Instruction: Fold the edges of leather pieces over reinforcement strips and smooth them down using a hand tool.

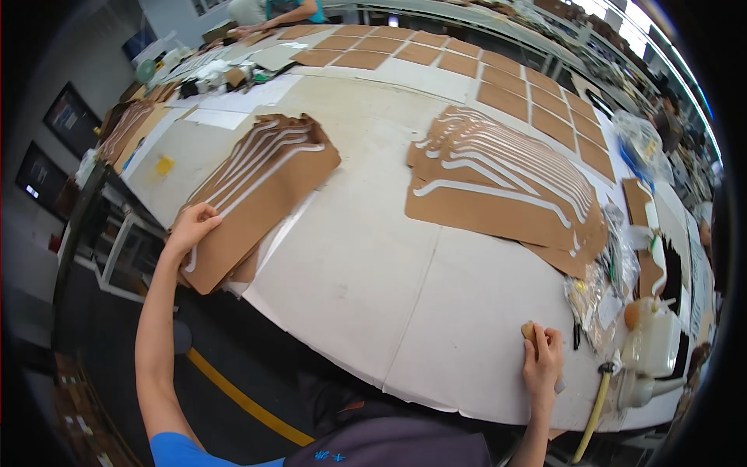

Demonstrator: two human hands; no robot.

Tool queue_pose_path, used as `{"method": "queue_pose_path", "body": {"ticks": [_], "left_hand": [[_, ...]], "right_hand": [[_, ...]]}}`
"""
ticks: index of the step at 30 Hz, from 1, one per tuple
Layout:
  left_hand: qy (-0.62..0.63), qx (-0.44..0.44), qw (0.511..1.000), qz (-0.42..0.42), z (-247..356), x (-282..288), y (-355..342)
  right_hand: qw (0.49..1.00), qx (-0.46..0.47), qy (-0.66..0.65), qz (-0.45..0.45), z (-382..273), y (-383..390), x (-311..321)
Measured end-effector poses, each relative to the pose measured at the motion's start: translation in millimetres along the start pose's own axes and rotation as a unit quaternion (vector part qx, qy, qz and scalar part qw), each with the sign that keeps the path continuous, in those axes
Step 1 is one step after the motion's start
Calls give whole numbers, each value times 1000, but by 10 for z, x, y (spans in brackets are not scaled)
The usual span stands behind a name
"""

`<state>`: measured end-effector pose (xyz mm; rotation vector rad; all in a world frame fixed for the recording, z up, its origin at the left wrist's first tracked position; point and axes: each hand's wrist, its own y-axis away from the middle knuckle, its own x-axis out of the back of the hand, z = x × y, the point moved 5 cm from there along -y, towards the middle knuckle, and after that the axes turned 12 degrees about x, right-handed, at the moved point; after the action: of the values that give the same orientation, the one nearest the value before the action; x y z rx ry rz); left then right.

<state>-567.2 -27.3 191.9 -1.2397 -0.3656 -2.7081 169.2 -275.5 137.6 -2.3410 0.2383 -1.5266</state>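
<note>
My left hand (193,228) is at the left edge of a fanned stack of brown sheets (268,204), its fingers closed on the edge of the top sheet. Bent white strips run along these sheets. Over at the right, just above the white-covered table (342,296), my right hand (543,364) is closed round a small tool with a tan end (530,331). A greyish end shows below the palm; the rest is hidden by the fingers. A second fanned stack of brown sheets (475,201), with similar white strips, lies right of the middle.
Brown rectangular pieces (502,89) lie in rows along the far side. Crumpled clear plastic (595,303), a translucent white container (652,338) and a yellow hose (595,412) crowd the right edge. At the far left, a person in a teal top (299,12) leans over the table.
</note>
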Motion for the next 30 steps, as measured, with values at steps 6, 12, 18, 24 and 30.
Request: {"method": "queue_pose_path", "body": {"ticks": [6,12,18,24,30], "left_hand": [[-158,-21,984,75,-38,-169,94],[-182,18,961,210,-79,11,66],[-222,-179,928,238,1113,-918,254],[-35,-425,904,4,3300,-3368,912],[12,-527,848,-43,4556,-4798,1550]], "right_hand": [[997,48,68,1,101,73,21],[998,36,48,-9,118,85,146],[996,59,33,-50,31,-133,248],[981,151,108,-50,456,-563,474],[971,-136,-180,76,1707,-1440,193]]}}
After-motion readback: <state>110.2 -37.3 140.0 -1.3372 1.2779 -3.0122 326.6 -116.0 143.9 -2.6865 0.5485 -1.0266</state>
